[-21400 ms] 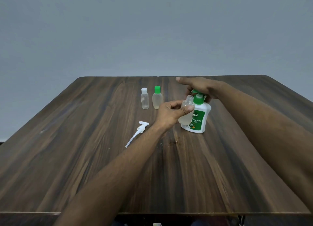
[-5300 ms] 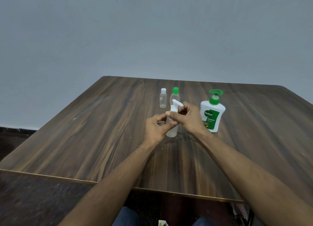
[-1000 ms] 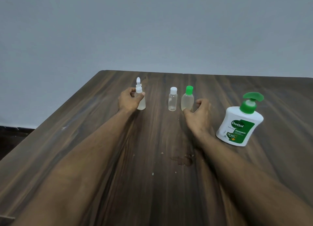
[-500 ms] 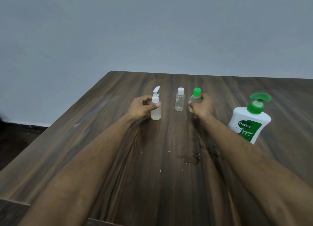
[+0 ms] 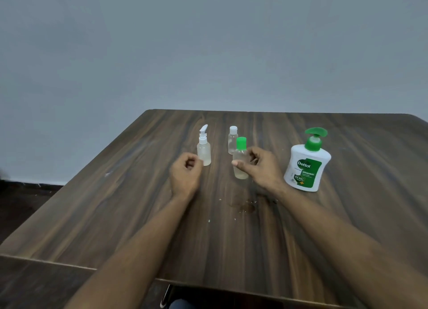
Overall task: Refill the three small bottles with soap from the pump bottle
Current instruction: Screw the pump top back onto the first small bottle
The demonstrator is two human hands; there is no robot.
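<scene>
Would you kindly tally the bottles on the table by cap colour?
Green caps: 2, the Dettol bottle and a small bottle.
White caps: 2, the small pump bottle and a small bottle.
Total: 4 bottles.

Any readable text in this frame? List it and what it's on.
"Dettol": pump bottle, green label.
"ORIGINAL": same label, below the brand.
"99.99%": same label, lower left, only just legible.
Finer print beneath: too small to read.
The three small bottles carry no readable text.
</scene>
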